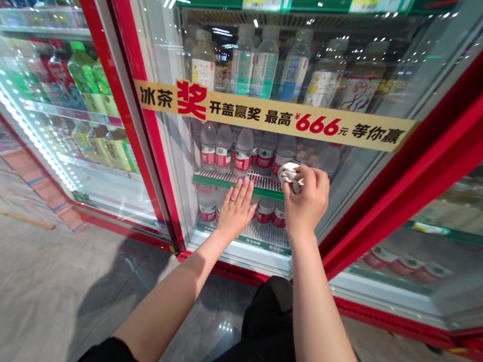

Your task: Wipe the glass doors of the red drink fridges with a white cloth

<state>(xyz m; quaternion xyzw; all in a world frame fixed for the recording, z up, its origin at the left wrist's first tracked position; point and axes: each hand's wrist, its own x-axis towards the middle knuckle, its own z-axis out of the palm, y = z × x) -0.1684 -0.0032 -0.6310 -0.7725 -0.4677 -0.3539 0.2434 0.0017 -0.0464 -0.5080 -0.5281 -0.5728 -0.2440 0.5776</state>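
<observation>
My left hand [238,207] lies flat on the glass door [273,149] of a red-framed drinks fridge, fingers stretched out, a ring on one of them. To its right, my right hand [309,201] is closed around a crumpled white cloth [290,173] held at the glass. Behind the pane, water bottles with red and white labels [243,156] stand on a shelf with a green front edge [241,186]. A yellow banner strip [272,116] with Chinese lettering crosses the door above both hands.
More bottles [265,61] fill the upper shelf. On the left, a lit fridge [78,92] holds green and red drinks; another red-framed fridge section [433,256] stands on the right. Grey floor tiles [20,282] lie below, and my dark-clothed leg [267,316] is close to the door.
</observation>
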